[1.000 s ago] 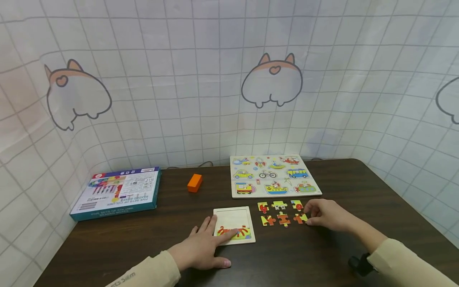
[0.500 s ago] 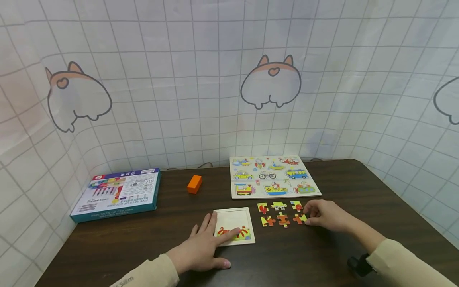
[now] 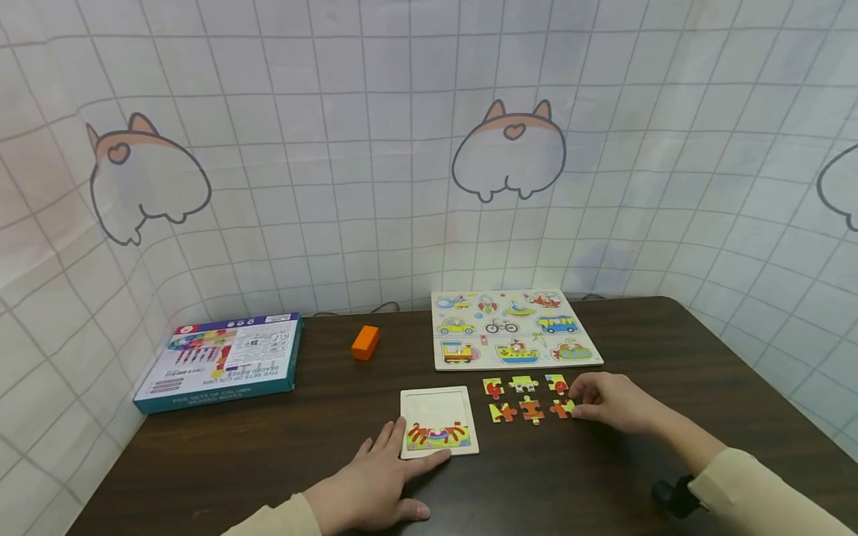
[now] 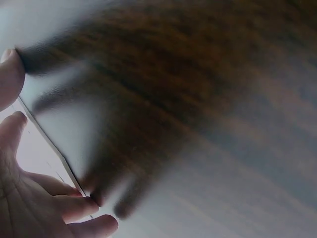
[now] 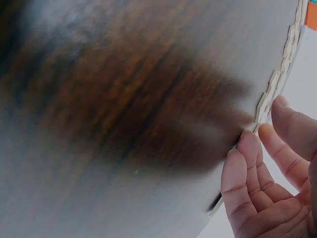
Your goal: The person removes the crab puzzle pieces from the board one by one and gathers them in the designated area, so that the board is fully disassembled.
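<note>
Left hand point(image 3: 375, 476) spread, touching puzzle frame point(image 3: 436, 408), right hand point(image 3: 615, 402) loosely curved (gripping nothing), beside puzzle pieces point(image 3: 531, 409)

Left hand point(image 3: 365, 480) palm down, left fingers point(image 3: 387, 434) long and spread, left thumb point(image 3: 413, 511) sticking out sideways. Right hand point(image 3: 617, 402) farther forward, right fingers point(image 3: 585, 381) softly bent, right thumb point(image 3: 587, 411) below them, tip apart. Right arm point(image 3: 697, 439) slants in from right. Pale sleeves point(image 3: 754, 484) on both arms.
</note>
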{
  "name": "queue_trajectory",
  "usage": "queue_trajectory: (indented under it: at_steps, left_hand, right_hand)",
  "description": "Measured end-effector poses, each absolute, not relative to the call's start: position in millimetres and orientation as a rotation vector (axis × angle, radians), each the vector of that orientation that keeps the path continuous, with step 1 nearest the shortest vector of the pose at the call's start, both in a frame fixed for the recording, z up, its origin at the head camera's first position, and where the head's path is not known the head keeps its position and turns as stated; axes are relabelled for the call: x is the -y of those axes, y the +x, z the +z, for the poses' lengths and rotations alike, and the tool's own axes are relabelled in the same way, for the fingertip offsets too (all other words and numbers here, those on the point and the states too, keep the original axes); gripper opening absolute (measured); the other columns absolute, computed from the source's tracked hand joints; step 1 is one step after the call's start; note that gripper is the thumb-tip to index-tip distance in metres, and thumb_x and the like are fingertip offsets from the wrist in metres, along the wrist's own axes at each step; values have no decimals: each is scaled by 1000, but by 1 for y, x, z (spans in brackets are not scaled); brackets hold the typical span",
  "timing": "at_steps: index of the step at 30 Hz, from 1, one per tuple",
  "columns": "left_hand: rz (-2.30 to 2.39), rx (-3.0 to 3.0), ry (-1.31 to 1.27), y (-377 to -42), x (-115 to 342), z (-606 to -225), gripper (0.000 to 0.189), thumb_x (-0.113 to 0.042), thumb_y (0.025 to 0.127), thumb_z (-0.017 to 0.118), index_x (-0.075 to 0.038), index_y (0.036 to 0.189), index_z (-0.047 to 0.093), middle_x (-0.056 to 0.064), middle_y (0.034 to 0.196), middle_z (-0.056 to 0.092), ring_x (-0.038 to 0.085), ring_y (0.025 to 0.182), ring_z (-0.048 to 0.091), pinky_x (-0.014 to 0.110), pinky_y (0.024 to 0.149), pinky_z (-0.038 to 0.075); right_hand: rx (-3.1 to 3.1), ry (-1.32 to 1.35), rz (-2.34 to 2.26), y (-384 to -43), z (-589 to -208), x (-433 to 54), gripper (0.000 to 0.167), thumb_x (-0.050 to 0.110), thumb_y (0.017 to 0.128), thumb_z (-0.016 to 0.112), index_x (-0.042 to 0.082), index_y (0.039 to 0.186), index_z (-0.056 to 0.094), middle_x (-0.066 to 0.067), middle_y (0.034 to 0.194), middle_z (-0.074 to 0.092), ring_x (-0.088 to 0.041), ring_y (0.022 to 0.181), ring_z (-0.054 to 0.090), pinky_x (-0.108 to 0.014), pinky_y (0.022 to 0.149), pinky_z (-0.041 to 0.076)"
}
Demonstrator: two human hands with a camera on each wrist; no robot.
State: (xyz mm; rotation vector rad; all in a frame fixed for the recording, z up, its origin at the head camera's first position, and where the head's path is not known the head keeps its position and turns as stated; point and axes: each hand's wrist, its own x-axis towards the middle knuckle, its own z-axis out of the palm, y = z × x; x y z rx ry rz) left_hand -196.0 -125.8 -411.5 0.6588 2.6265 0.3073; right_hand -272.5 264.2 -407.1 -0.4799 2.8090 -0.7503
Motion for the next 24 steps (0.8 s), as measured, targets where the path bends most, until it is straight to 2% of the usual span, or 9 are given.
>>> queue_trajectory:
  at_steps: [5, 10, 16, 21, 24]
  left_hand:
    - [299, -2627, 658, -196, 126, -412, 67, -55, 89, 72, -55, 149, 43, 29, 166, 18, 50, 151, 25, 71, 113, 31]
    - [262, -2645, 668, -196, 125, -410, 68, -56, 89, 72, -55, 150, 42, 28, 166, 20, 50, 151, 25, 70, 114, 30]
    - [255, -2630, 650, -194, 124, -408, 67, -55, 91, 70, -55, 150, 41, 27, 167, 19, 48, 154, 20, 70, 116, 28]
    - [266, -2581, 646, -196, 126, -412, 65, -56, 93, 67, -57, 151, 37, 25, 169, 14, 47, 156, 15, 72, 115, 27]
    - [280, -2559, 664, -202, 130, -422, 68, -62, 92, 66, -61, 151, 33, 23, 170, 10, 47, 156, 12, 74, 114, 26]
  right_hand:
    - [-2861, -579, -768, -271, -405, -252, 11, 19, 95, 72, 9, 101, 68, 5, 77, 64, -8, 66, 53, -27, 59, 45]
    - [-2832, -767, -832, -269, -400, -210, 6, 16, 97, 70, 10, 99, 69, 6, 79, 68, -3, 65, 55, -24, 59, 47]
    - [-2726, -978, -744, -265, -400, -135, 7, 17, 96, 72, 11, 101, 73, 8, 83, 63, -3, 72, 51, -23, 66, 46]
    - [-2677, -1112, -630, -263, -402, -87, 17, 18, 95, 72, 8, 109, 73, 0, 97, 65, -7, 82, 55, -25, 73, 49]
    - [-2678, -1103, -579, -264, -403, -69, 22, 21, 94, 74, 8, 111, 73, -2, 101, 65, -8, 82, 53, -25, 74, 48]
